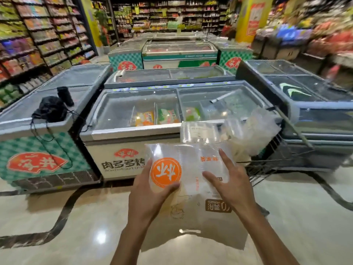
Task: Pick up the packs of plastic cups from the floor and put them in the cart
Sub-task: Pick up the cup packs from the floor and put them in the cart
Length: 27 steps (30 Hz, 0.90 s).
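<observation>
A clear pack of plastic cups [191,188] with an orange round label is held up in front of me, above the floor. My left hand [150,190] grips its left side, thumb over the label. On the pack's right side lies my right hand [229,182], fingers spread against the plastic. Just beyond, another clear pack of cups [202,131] and crumpled clear packs [256,131] rest in the wire cart [286,155] at the right.
Chest freezers [133,119] with glass lids stand right ahead and to both sides. A black bag [50,109] and a dark bottle [65,96] sit on the left freezer. Stocked shelves [28,44] line the left. The glossy floor [86,226] lies below me.
</observation>
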### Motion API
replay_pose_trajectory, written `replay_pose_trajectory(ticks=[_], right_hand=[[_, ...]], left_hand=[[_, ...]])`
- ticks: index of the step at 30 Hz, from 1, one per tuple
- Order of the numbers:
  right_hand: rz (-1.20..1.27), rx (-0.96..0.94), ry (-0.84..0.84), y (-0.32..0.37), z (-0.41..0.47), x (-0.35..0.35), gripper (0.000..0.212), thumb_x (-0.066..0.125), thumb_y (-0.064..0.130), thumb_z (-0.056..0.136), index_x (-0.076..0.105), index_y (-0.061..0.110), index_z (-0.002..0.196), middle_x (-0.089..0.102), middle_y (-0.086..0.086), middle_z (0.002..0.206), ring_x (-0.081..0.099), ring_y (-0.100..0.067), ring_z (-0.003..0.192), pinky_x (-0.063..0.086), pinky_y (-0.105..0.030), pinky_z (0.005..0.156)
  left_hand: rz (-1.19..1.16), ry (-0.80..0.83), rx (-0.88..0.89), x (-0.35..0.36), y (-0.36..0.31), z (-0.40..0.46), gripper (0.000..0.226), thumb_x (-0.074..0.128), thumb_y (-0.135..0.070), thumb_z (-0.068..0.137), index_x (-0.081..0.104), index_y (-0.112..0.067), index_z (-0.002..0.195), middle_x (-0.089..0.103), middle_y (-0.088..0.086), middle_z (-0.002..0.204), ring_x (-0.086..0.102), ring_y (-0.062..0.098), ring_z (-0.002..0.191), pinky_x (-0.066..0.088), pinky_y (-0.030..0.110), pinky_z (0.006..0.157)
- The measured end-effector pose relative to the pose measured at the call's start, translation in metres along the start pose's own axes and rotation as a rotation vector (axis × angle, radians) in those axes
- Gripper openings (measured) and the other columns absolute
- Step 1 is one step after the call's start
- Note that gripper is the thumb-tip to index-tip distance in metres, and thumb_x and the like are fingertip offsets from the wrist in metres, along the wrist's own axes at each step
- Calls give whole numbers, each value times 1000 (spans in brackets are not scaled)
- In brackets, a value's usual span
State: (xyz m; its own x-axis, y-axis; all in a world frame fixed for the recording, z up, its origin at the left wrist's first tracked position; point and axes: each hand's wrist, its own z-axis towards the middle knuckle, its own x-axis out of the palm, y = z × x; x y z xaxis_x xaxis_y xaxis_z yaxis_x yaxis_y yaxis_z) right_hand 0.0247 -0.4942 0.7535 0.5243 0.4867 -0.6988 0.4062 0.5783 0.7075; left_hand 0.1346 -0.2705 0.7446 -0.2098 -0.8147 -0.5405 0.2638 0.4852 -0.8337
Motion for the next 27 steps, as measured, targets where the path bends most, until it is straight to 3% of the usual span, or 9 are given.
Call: replay_pose_trajectory(ticks=[4, 8, 13, 18, 21, 24, 25, 27], right_hand=[[42, 123, -35, -47, 39, -30, 95, 52, 91, 66, 17, 65, 151, 47, -10, 145, 47, -29, 134, 46, -48, 106], [100, 203, -49, -87, 90, -45, 93, 62, 83, 70, 20, 65, 151, 48, -7, 148, 44, -27, 137, 42, -44, 106], [79, 251, -30, -124, 160, -65, 89, 68, 72, 78, 22, 59, 153, 44, -1, 155, 38, -22, 143, 37, -39, 109], [88, 334, -57, -166, 215, -97, 100, 66, 89, 62, 35, 55, 151, 50, 5, 150, 50, -21, 134, 45, -43, 108], [128, 392, -87, -182, 232, -114, 95, 73, 84, 63, 40, 56, 149, 53, 11, 141, 53, -20, 131, 47, -43, 106], [240, 430, -134, -194, 253, -135, 86, 82, 69, 64, 52, 50, 143, 60, 17, 125, 62, -2, 113, 52, -31, 91], [293, 440, -144, -200, 261, -140, 82, 83, 64, 64, 56, 46, 140, 63, 21, 118, 62, 11, 101, 51, -25, 83], [360, 459, -137, -215, 279, -148, 75, 79, 56, 64, 60, 42, 136, 65, 19, 115, 58, 19, 93, 48, -23, 79]], left_hand=[[-8, 115, 92, 59, -24, 42, 117, 80, -82, 58, 30, -44, 158, 46, -17, 143, 41, 0, 128, 34, 27, 102], [-10, 200, 153, 114, -36, 97, 118, 85, -74, 58, 29, -44, 159, 39, -26, 139, 34, -9, 126, 30, 22, 105], [-46, 333, 176, 178, -49, 165, 114, 84, -71, 64, 25, -47, 159, 37, -27, 138, 32, -5, 130, 28, 23, 107], [-118, 480, 159, 237, -66, 217, 106, 89, -63, 64, 24, -59, 148, 36, -29, 140, 33, -5, 131, 27, 21, 106], [-172, 562, 162, 264, -75, 232, 111, 89, -71, 57, 29, -59, 150, 38, -35, 142, 36, -5, 133, 29, 25, 106], [-197, 590, 130, 294, -82, 251, 108, 90, -68, 57, 32, -61, 147, 32, -43, 135, 34, -6, 129, 29, 27, 105], [-211, 585, 103, 304, -84, 258, 107, 91, -67, 56, 33, -61, 145, 31, -45, 133, 34, -5, 129, 30, 29, 105], [-238, 565, 48, 325, -91, 269, 107, 93, -62, 55, 37, -57, 146, 30, -46, 131, 34, -2, 129, 32, 31, 106]])
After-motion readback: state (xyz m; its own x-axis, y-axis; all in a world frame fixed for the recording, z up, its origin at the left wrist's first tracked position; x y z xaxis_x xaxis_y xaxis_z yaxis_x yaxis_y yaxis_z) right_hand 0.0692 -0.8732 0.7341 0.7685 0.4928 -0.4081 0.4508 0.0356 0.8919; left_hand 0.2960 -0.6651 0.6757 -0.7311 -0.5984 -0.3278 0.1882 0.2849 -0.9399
